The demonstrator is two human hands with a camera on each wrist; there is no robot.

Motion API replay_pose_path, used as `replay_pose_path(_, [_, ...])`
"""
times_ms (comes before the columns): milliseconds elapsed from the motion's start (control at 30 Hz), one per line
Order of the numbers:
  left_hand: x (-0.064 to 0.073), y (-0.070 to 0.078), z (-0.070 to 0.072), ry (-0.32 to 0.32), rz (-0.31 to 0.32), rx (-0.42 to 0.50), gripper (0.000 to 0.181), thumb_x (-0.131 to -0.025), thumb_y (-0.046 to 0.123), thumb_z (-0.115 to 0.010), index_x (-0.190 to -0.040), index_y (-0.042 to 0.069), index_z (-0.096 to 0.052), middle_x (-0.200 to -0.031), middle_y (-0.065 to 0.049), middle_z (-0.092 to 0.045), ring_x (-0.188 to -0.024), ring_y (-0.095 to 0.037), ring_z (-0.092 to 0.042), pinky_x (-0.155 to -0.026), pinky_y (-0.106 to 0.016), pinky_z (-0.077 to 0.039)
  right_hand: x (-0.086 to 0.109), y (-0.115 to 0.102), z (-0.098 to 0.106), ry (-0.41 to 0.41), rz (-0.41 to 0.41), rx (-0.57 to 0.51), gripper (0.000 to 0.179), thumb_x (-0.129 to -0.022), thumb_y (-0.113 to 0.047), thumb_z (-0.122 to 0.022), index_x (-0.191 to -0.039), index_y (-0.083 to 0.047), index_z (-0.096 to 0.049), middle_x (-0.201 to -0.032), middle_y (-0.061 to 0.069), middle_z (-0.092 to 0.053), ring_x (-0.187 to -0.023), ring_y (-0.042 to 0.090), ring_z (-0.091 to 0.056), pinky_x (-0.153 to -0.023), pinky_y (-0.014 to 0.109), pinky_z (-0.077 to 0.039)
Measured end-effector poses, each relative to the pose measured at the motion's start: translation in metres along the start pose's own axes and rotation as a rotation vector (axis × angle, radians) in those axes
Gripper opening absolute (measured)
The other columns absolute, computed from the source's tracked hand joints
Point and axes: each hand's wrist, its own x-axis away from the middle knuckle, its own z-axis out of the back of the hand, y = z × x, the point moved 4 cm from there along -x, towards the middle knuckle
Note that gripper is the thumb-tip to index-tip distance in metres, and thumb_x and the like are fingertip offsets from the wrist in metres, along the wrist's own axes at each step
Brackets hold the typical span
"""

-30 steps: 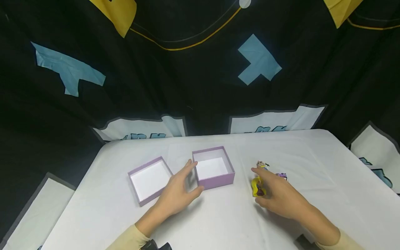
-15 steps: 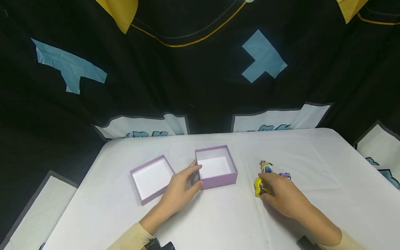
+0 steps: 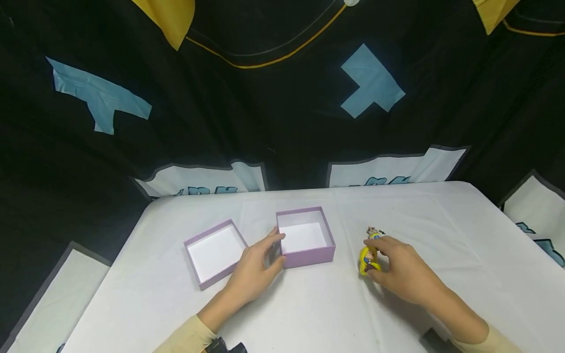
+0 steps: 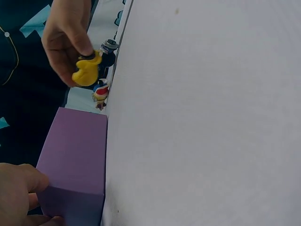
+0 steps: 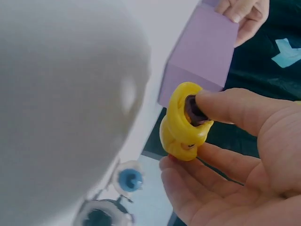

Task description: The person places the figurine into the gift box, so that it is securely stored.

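Note:
My right hand (image 3: 399, 267) pinches a small yellow toy figurine (image 3: 367, 259) between thumb and fingers. In the right wrist view the yellow figurine (image 5: 181, 136) shows a brown underside, with the thumb pressing on it. Just behind it on the table stands a second figurine (image 3: 374, 232) in blue, white and red. My left hand (image 3: 254, 268) holds the left side of an open purple box (image 3: 309, 257), thumb at the front corner and fingers at the left wall. The box shows a bare white inside.
A shallow purple lid (image 3: 215, 279) lies inside-up to the left of the box, beside my left forearm. White cloth covers the table (image 3: 309, 314). A dark curtain (image 3: 287, 127) with coloured patches hangs behind its far edge.
My right hand has closed on the yellow figurine and turned it so its face shows. The purple-topped figurine has gone out of sight behind that hand. My left fingers have come onto the box.

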Motion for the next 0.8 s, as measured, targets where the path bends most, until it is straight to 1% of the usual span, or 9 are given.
replay_pose_path(67, [0.000,0.001,0.000,-0.005,-0.004,0.000,0.049,-0.091,0.015,-0.068,-0.138,0.007,-0.054,-0.151,-0.011,-0.039,-0.135,-0.024,-0.040,-0.110,-0.036,-0.035,-0.002,-0.002,0.003,0.017,0.016,-0.019,0.054,-0.074,-0.013,-0.084,-0.123,-0.005,-0.064,-0.110,0.000,-0.065,-0.099,0.021,-0.061,-0.086,0.044,-0.054])
replay_pose_path(167, [0.000,0.001,0.000,-0.008,-0.008,0.001,0.050,-0.091,0.014,-0.067,-0.138,0.006,-0.053,-0.151,-0.012,-0.039,-0.134,-0.025,-0.041,-0.110,-0.037,-0.035,-0.005,-0.007,0.009,0.036,0.039,-0.030,0.053,-0.074,-0.013,-0.084,-0.123,-0.006,-0.064,-0.117,0.002,-0.065,-0.101,0.020,-0.062,-0.088,0.046,-0.054])
replay_pose_path(300, [0.001,0.000,0.000,-0.010,-0.007,0.007,0.050,-0.092,0.013,-0.067,-0.139,0.006,-0.052,-0.151,-0.011,-0.039,-0.133,-0.025,-0.042,-0.111,-0.037,-0.035,-0.010,-0.013,0.016,0.056,0.063,-0.034,0.052,-0.075,-0.014,-0.083,-0.124,-0.007,-0.064,-0.118,0.000,-0.064,-0.096,0.018,-0.063,-0.080,0.040,-0.055])
replay_pose_path(367, [0.001,0.000,0.000,-0.012,-0.009,0.008,0.050,-0.092,0.013,-0.066,-0.139,0.006,-0.052,-0.151,-0.011,-0.039,-0.133,-0.023,-0.043,-0.111,-0.036,-0.034,-0.013,-0.016,0.019,0.065,0.069,-0.022,0.053,-0.075,-0.015,-0.083,-0.124,-0.008,-0.064,-0.115,-0.002,-0.065,-0.094,0.016,-0.061,-0.076,0.038,-0.054])
replay_pose_path(433, [0.001,0.000,0.000,-0.018,-0.008,0.007,0.049,-0.092,0.013,-0.065,-0.139,0.006,-0.051,-0.151,-0.010,-0.039,-0.134,-0.022,-0.042,-0.112,-0.036,-0.033,-0.016,-0.019,0.021,0.073,0.076,-0.013,0.053,-0.075,-0.016,-0.083,-0.125,-0.008,-0.065,-0.115,-0.001,-0.065,-0.093,0.017,-0.060,-0.076,0.039,-0.055])
replay_pose_path(567, [0.001,0.001,0.000,-0.024,-0.009,0.000,0.048,-0.093,0.012,-0.064,-0.139,0.006,-0.051,-0.150,-0.011,-0.039,-0.136,-0.021,-0.038,-0.112,-0.035,-0.031,-0.023,-0.025,0.021,0.086,0.087,-0.010,0.054,-0.075,-0.018,-0.084,-0.125,-0.009,-0.065,-0.118,0.001,-0.065,-0.095,0.019,-0.062,-0.081,0.041,-0.055])
replay_pose_path(633, [0.001,0.002,0.000,-0.022,-0.009,-0.002,0.048,-0.093,0.012,-0.064,-0.139,0.006,-0.051,-0.150,-0.012,-0.040,-0.135,-0.022,-0.039,-0.112,-0.035,-0.032,-0.026,-0.028,0.021,0.088,0.088,-0.021,0.054,-0.075,-0.019,-0.084,-0.125,-0.010,-0.065,-0.119,0.000,-0.065,-0.095,0.019,-0.061,-0.080,0.040,-0.055])
replay_pose_path(733, [0.002,0.003,0.000,-0.026,-0.008,-0.004,0.048,-0.092,0.012,-0.064,-0.139,0.007,-0.051,-0.149,-0.012,-0.041,-0.135,-0.022,-0.041,-0.112,-0.035,-0.032,-0.032,-0.034,0.019,0.080,0.086,-0.037,0.054,-0.075,-0.020,-0.083,-0.125,-0.010,-0.066,-0.118,-0.002,-0.065,-0.094,0.019,-0.060,-0.074,0.036,-0.055])
replay_pose_path(800, [0.002,0.004,-0.001,-0.029,-0.010,-0.004,0.049,-0.092,0.012,-0.064,-0.139,0.007,-0.051,-0.149,-0.012,-0.041,-0.134,-0.023,-0.041,-0.112,-0.035,-0.033,-0.035,-0.038,0.018,0.073,0.085,-0.041,0.053,-0.076,-0.021,-0.083,-0.125,-0.011,-0.065,-0.119,-0.002,-0.064,-0.096,0.021,-0.060,-0.074,0.036,-0.055])
